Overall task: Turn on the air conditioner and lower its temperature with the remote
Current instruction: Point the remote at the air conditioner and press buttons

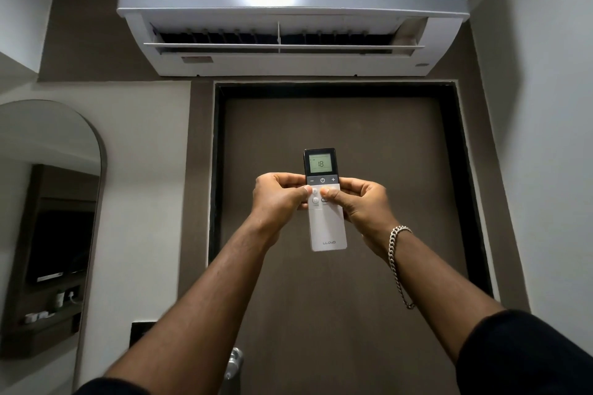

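Between both raised hands, the remote [325,221] is pinched at its middle: the left hand [278,199] closes on its left edge and the right hand [359,202] on its right edge, each thumb laid across the pale button area just below the dark strip with minus, power and plus. Holding it from both sides probably keeps it steady and leaves either thumb a short reach up to those keys. Above the grip, the lit screen shows 18; below it, the plain white tail hangs free. The remote's long axis runs nearly upright, tipped slightly left at the top, and its screen end points up toward the air conditioner [292,9] mounted well above, over the door [337,282]. Its louvre stands open, so the unit appears to be running, and the temperature looks already low.
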Demonstrator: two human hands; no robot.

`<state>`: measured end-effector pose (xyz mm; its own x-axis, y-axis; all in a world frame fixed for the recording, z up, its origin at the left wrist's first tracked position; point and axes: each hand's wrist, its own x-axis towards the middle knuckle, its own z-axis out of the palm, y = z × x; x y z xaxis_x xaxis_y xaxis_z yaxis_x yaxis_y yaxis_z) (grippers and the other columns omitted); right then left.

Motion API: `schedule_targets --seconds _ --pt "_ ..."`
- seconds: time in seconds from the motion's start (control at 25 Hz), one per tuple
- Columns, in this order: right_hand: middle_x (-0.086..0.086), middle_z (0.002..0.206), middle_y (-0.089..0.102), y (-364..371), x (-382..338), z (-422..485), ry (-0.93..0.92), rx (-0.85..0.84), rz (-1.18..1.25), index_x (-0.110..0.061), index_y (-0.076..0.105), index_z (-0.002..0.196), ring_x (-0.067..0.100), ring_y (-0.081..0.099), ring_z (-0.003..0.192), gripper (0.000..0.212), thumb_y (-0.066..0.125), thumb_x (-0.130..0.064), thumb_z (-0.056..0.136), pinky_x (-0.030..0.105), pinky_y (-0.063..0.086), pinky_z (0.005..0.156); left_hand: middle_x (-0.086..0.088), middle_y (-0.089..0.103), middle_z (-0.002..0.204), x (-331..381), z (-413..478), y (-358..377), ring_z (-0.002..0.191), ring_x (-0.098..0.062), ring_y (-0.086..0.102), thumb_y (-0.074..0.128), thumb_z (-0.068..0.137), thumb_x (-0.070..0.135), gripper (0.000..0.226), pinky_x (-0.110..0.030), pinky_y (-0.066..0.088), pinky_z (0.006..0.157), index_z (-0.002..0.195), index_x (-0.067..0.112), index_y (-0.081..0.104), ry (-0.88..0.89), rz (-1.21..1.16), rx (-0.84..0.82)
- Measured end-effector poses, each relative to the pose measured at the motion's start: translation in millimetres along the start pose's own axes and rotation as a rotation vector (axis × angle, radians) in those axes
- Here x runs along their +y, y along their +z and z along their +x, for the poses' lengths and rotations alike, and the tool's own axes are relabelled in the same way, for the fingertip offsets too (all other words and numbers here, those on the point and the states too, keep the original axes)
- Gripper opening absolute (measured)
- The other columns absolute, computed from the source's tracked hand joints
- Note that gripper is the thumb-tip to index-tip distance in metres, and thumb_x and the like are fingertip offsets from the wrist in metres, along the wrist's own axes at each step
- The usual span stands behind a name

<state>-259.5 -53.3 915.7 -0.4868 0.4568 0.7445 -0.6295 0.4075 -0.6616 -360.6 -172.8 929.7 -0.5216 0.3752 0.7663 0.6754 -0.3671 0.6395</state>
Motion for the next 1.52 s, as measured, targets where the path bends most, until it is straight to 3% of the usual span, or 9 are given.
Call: schedule_targets --seconds 0.2,0.32,0.44,0.64,0.92,1.16,1.28,1.36,1.52 --pt "0.001 0.088 0.073 0.0 -3.7 -5.3 -0.004 0.003 0.0 -0.013 0.068 0.096 0.006 0.072 0.067 0.015 0.071 -0.009 0.082 0.018 0.058 0.059 -0.016 0.072 0.105 0.6 -2.5 2.9 0.093 -0.027 0.073 0.071 0.082 0.009 0.022 -0.037 0.063 0.073 0.102 0.002 0.066 -0.024 -0.027 0.014" --pt "-0.002 0.083 0.073 2.5 -6.9 -6.5 -0.004 0.011 -0.003 -0.011 0.069 0.096 0.005 0.071 0.065 0.012 0.068 -0.01 0.084 0.018 0.058 0.06 -0.016 0.072 0.101 2.8 -4.0 6.1 0.088 -0.027 0.073 0.07 0.082 0.006 0.009 -0.035 0.062 0.07 0.088 0.011 0.066 -0.027 -0.05 0.044" --pt "-0.002 0.084 0.074 3.3 -7.7 -8.3 -0.003 0.034 -0.003 -0.017 0.069 0.09 0.009 0.072 0.071 0.006 0.067 -0.014 0.085 0.024 0.06 0.067 -0.015 0.072 0.098 5.7 -4.6 7.3 0.083 -0.025 0.073 0.069 0.082 0.006 0.011 -0.032 0.061 0.066 0.082 0.015 0.065 -0.021 -0.042 0.065" --pt "0.002 0.086 0.075 4.8 -8.7 -12.3 0.015 0.074 0.01 -0.022 0.068 0.079 0.017 0.073 0.078 0.009 0.066 -0.016 0.086 0.036 0.06 0.077 -0.019 0.073 0.095 6.4 -5.1 9.3 0.078 -0.024 0.073 0.07 0.082 0.009 0.012 -0.033 0.061 0.065 0.092 0.003 0.068 -0.03 -0.055 0.086" --pt "0.003 0.09 0.075 7.9 -7.1 -16.7 0.009 0.048 0.006 -0.017 0.07 0.088 0.016 0.073 0.079 0.004 0.067 -0.016 0.086 0.031 0.061 0.075 -0.013 0.073 0.083 10.7 -8.5 13.6 0.072 -0.022 0.073 0.067 0.08 0.011 0.01 -0.021 0.055 0.046 0.07 0.008 0.065 -0.031 0.031 0.189" --pt "-0.004 0.085 0.074 5.3 -6.5 -21.2 0.013 0.016 0.005 -0.024 0.066 0.086 0.005 0.072 0.069 0.008 0.065 -0.016 0.087 0.022 0.06 0.065 -0.01 0.073 0.083 6.4 -7.1 14.7 0.076 -0.023 0.074 0.067 0.078 0.016 0.014 -0.028 0.06 0.054 0.077 0.002 0.068 0.003 0.085 0.182" --pt "-0.001 0.088 0.074 3.8 -5.1 -19.6 0.019 0.027 0.021 -0.016 0.068 0.093 0.007 0.072 0.072 0.007 0.066 -0.015 0.087 0.024 0.061 0.068 -0.008 0.071 0.084 5.0 -7.5 15.6 0.078 -0.022 0.073 0.067 0.08 0.014 0.012 -0.02 0.058 0.05 0.08 0.002 0.067 -0.005 0.071 0.176" --pt "0.0 0.09 0.074 1.8 -3.3 -18.4 0.028 0.032 0.011 -0.015 0.067 0.095 0.009 0.072 0.075 0.008 0.066 -0.016 0.087 0.025 0.061 0.07 -0.008 0.071 0.085 4.4 -7.8 16.7 0.08 -0.022 0.073 0.067 0.081 0.015 0.011 -0.022 0.059 0.053 0.08 0.004 0.067 -0.001 0.081 0.184" --pt "0.007 0.099 0.074 -0.6 -1.2 -15.9 0.038 0.024 -0.005 -0.005 0.066 0.11 0.016 0.072 0.083 0.026 0.066 -0.016 0.087 0.029 0.061 0.074 -0.012 0.073 0.091 3.8 -8.7 18.0 0.083 -0.025 0.074 0.067 0.081 0.015 0.009 -0.023 0.06 0.053 0.079 0.006 0.066 -0.008 0.069 0.181"
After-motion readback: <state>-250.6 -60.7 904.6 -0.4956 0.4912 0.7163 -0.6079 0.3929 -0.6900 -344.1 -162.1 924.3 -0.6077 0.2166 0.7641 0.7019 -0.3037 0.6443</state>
